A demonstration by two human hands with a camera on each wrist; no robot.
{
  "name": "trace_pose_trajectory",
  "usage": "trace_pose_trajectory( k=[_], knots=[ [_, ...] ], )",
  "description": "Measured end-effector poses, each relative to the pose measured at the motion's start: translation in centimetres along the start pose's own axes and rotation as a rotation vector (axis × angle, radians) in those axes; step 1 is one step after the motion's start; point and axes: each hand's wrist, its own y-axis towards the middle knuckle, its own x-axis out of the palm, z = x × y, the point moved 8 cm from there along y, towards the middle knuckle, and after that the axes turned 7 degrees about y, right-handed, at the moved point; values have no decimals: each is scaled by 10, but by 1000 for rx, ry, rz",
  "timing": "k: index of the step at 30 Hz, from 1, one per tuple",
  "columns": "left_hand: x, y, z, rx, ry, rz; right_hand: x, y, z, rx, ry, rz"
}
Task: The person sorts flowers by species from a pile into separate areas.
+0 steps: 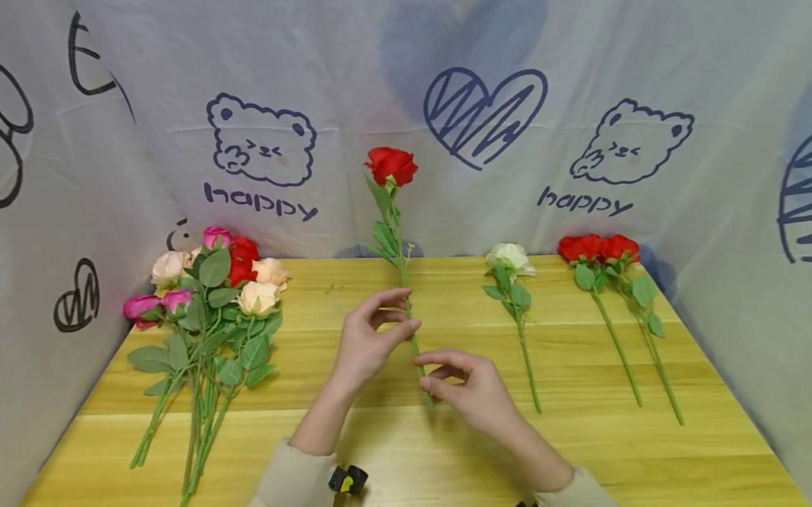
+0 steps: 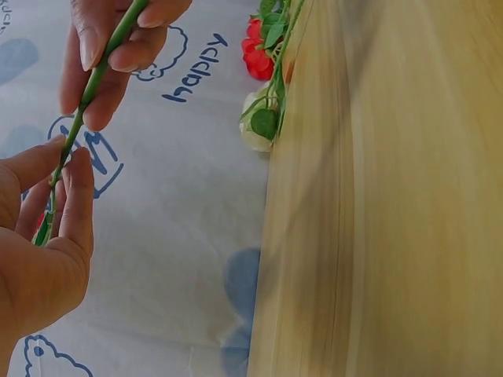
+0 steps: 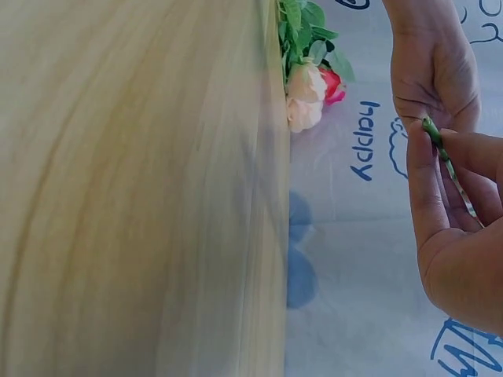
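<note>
A single red rose (image 1: 392, 167) on a long green stem stands upright over the middle of the table, its bloom in front of the cloth backdrop. My left hand (image 1: 372, 336) pinches the stem partway down between thumb and fingers. Lower, close to the stem's cut end, my right hand (image 1: 470, 388) pinches it too. In the left wrist view the green stem (image 2: 98, 72) runs through both hands, the right one nearer the camera. The right wrist view shows the stem's end (image 3: 429, 126) poking out between thumb and fingers.
A pile of pink, peach and red roses (image 1: 216, 317) lies at the left of the wooden table (image 1: 403, 468). One white rose (image 1: 511, 260) lies right of centre, and two red roses (image 1: 599, 249) lie farther right. A printed cloth (image 1: 341, 73) encloses the back and sides.
</note>
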Motion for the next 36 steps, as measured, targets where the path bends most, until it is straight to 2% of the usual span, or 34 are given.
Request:
trace_pose_trajectory(
  k=[6,13,24,29,36],
  knots=[
    [0,-4,1,37,35,-27,-10,-5,-1,30,-36,26],
    [-18,-9,-1,36,85,0,-31,-11,3,36,-47,86],
    [-70,-28,-12,-27,144,73,-80,-30,13,120,-145,201],
    [-99,-41,-19,-82,244,102,-107,-41,18,150,-185,251],
    [-136,-60,-27,-130,396,87,-150,-61,29,192,-254,330]
  ],
)
